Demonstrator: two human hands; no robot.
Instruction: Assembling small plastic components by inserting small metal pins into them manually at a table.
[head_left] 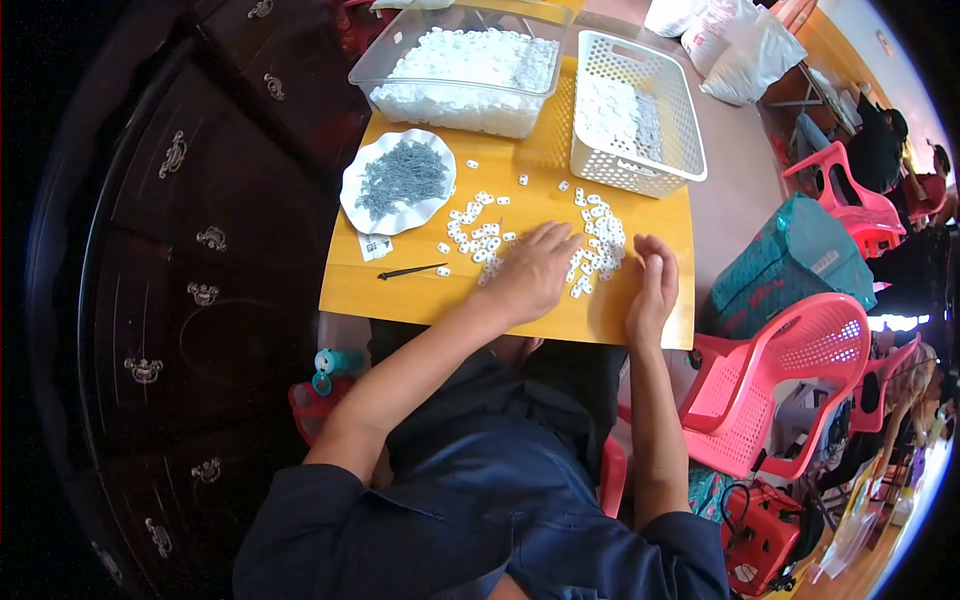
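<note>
Clearly, we have sorting work spread out and, by our judgement, only partway through. The small white pieces [605,235], each with two holes, lie scattered over the yellow tabletop [345,295] in loose clusters, one around our left hand and the other between our two hands, with a few strays farther off. Our left hand [538,270] lies palm down among them, fingers stretched forward; we cannot tell whether anything is pinched or pinned beneath it. Our right hand [652,290] stands on edge at the right of the spread, loosely cupped with the thumb apart, and seems to us to clasp nothing. Beyond, the clear plastic tub [450,84] is heaped with white pieces, and the white perforated basket [640,178] beside it holds a good many more; which of the two is supply and which is finished work we cannot say. On the left, the scalloped white plate [352,190] carries a pile of thin grey pins [405,178], with a slim black strip [412,271] lying near it. We see no pin plainly fitted to a loose piece, so the batch on the tabletop, we judge, remains to be dealt with.
</note>
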